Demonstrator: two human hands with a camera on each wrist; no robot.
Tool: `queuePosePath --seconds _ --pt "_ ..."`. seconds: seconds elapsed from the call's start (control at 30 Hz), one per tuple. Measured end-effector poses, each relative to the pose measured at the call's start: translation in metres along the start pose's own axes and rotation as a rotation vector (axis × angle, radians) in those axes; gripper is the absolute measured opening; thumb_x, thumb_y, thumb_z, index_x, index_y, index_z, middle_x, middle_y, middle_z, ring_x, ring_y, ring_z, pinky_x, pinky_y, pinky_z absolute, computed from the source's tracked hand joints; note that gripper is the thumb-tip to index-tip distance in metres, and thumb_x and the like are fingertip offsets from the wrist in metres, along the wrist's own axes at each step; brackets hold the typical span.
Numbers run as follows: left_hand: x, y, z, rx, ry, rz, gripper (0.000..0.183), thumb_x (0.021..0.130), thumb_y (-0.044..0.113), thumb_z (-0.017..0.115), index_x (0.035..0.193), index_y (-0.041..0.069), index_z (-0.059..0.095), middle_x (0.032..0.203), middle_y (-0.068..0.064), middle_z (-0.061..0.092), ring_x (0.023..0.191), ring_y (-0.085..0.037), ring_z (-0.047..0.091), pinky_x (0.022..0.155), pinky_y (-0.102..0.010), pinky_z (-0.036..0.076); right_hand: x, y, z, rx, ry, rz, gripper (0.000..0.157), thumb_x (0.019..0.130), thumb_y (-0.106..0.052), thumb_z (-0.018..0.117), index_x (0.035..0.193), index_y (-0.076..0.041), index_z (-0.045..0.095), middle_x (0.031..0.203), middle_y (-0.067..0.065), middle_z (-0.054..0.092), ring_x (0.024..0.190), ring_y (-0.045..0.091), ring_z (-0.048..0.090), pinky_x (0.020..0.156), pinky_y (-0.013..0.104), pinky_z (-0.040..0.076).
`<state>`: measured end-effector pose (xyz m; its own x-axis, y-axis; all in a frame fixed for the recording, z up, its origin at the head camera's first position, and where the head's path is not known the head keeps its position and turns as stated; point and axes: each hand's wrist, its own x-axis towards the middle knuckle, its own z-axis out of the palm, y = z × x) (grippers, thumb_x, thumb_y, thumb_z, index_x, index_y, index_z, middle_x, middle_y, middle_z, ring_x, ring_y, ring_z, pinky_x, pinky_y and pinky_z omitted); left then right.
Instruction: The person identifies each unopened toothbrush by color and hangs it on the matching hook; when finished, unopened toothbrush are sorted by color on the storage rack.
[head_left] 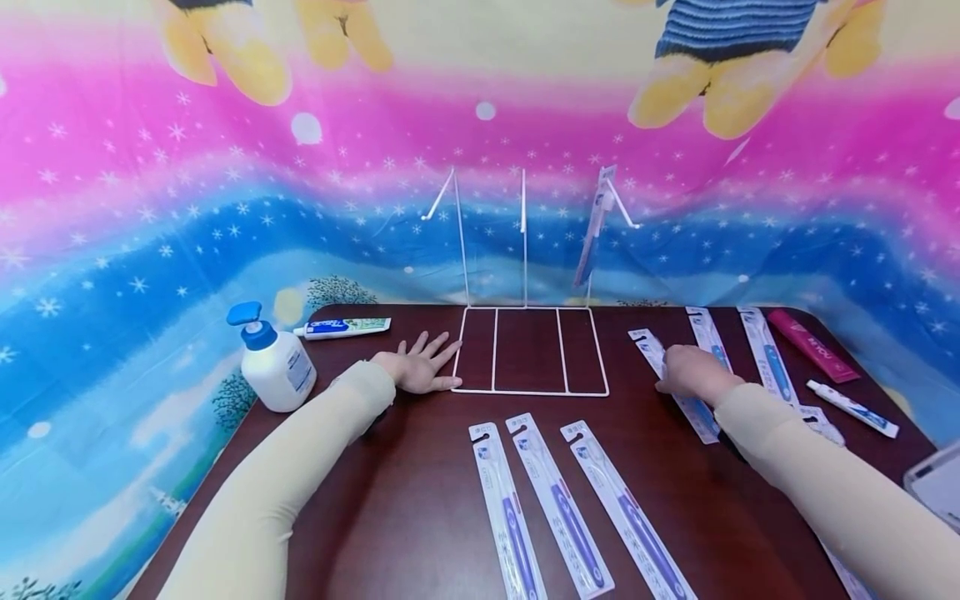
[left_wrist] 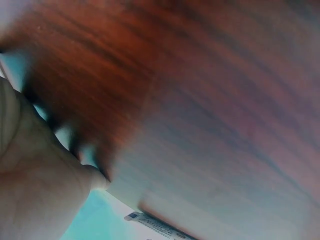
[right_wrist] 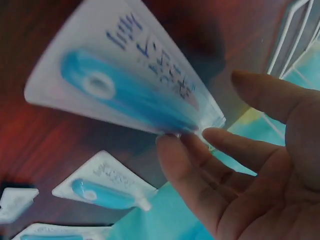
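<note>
My left hand lies spread on the table, its fingertips at the left side of a white wire rack with upright hooks. My right hand is over a packaged blue toothbrush on the table's right part. In the right wrist view, the fingertips are at the edge of that toothbrush pack, and the thumb stands apart from it. One toothbrush pack hangs at the rack's right hook. Three packs with purple toothbrushes lie in front of the rack.
A white pump bottle and a toothpaste tube stand and lie at the left. Right of my right hand are more blue toothbrush packs, a red tube and a small white tube. A patterned cloth hangs behind.
</note>
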<state>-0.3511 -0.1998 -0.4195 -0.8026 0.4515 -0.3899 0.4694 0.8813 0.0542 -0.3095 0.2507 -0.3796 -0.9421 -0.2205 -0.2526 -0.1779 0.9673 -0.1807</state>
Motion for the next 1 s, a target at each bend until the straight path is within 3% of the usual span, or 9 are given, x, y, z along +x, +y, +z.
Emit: queuePosePath --seconds 0.13,0.27,0.57,0.8,1.0 --pt "-0.002 -0.002 0.002 -0.006 0.007 -0.006 0.081 0.086 0.071 0.022 0.148 0.028 -0.007 0.153 -0.005 -0.008 0.137 -0.037 -0.007 0.102 -0.062 0.007 0.000 -0.004 0.007 -0.078 0.054 -0.017 0.041 0.080 -0.016 0.069 0.106 0.013 0.058 0.098 0.027 0.058 0.090 0.038 0.055 0.081 0.049 0.044" --pt "-0.003 -0.005 0.003 -0.004 0.003 -0.020 0.081 0.085 0.072 0.022 0.147 0.029 -0.008 0.153 -0.004 -0.009 0.137 -0.037 -0.007 0.102 -0.062 0.006 0.000 -0.005 0.010 -0.039 0.075 0.007 0.051 0.080 -0.011 0.068 0.120 0.014 0.050 0.117 0.034 0.050 0.107 0.046 0.046 0.090 0.055 0.036" --pt "0.017 -0.012 0.012 -0.016 0.016 -0.016 0.087 0.079 0.079 0.019 0.147 0.032 -0.008 0.153 -0.001 -0.012 0.136 -0.035 -0.010 0.102 -0.062 0.003 -0.009 0.006 0.009 0.053 0.047 0.045 0.058 0.080 -0.010 0.069 0.126 0.012 0.043 0.121 0.035 0.045 0.106 0.047 0.046 0.089 0.058 0.036" --pt "0.011 -0.007 0.008 -0.021 0.004 -0.029 0.084 0.082 0.075 0.024 0.147 0.033 -0.008 0.153 -0.001 -0.010 0.136 -0.035 -0.009 0.102 -0.062 0.005 -0.011 0.006 0.011 0.122 0.012 0.107 0.057 0.084 -0.016 0.067 0.128 0.011 0.042 0.121 0.034 0.044 0.104 0.045 0.046 0.088 0.059 0.036" --pt "0.005 -0.003 0.005 -0.013 0.010 -0.019 0.082 0.085 0.072 0.024 0.148 0.030 -0.007 0.153 -0.003 -0.009 0.137 -0.036 -0.007 0.102 -0.062 0.007 -0.011 0.008 0.011 0.120 0.022 0.107 0.053 0.085 -0.018 0.066 0.124 0.011 0.045 0.115 0.033 0.048 0.098 0.042 0.049 0.085 0.057 0.039"
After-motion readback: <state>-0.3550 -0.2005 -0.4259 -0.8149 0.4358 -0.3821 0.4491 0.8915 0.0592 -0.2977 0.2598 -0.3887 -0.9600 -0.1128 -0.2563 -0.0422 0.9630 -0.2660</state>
